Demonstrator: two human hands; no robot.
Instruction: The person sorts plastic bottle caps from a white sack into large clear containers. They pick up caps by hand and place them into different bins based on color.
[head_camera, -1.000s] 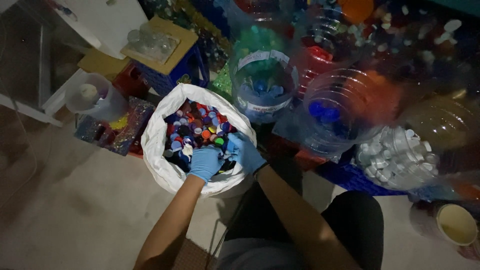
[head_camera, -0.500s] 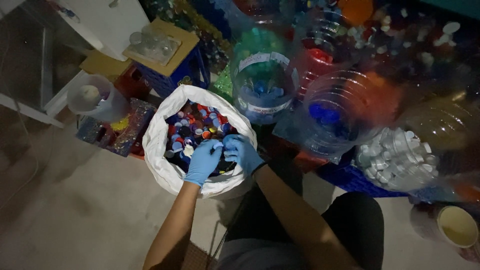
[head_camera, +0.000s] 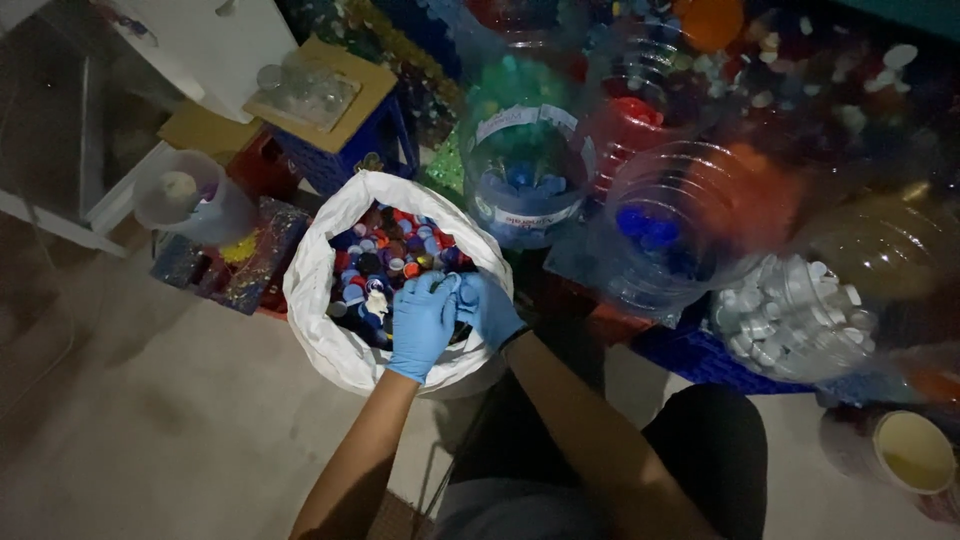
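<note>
- Caps, mixed red, blue, white and dark, fill a white sack that stands open on the floor, just in front of the person's knees; its rim is rolled down all round
- left hand, in a blue glove, lies over the near side of the heap with fingers curled down into the caps; whether it has one pinched I cannot tell
- right hand, gloved the same, sits right against the left at the sack's near right edge, fingers bent inward and meeting the other hand's; what it holds, if anything, is hidden between the two gloves
- both forearms come up from the bottom of the view and cross over the sack's near rim, covering that part of the heap
- just beyond the sack stands a clear jar with blue caps in the bottom; to its right a wider clear tub also with blue ones, blurred
- further right a clear tub of white caps, resting on a blue crate
- left of the sack a pale jug, near a cardboard tray set on another blue crate
- at the lower right corner a round cup with a yellowish inside, well apart from the hands
- the back row of containers is dim and crowded; their contents are hard to make out
</note>
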